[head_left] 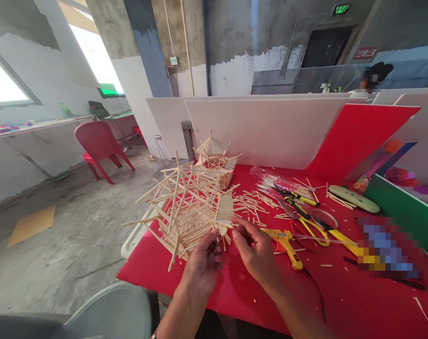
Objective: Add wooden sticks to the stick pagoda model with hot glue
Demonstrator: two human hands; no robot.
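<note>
Leftward, on bare concrete, a red plastic chair [97, 141]. Next, at the left end of a red tabletop [341, 301], an open frame of pale sticks [194, 225], with sloping members meeting at a peak. At its near right side, the left hand [205, 263], thumb and fingers drawn inward, impossible to tell whether pinching anything. Just behind the frame, a roofed stick tower [212, 148]. Then loose sticks [251, 202] and, near the frame's slatted panel [226, 207], the right hand [258, 249], fingers curled, any grip unclear. Farther right, a yellow glue gun [287, 247], yellow-handled pliers [314, 230] and a green oblong case [354, 198].
</note>
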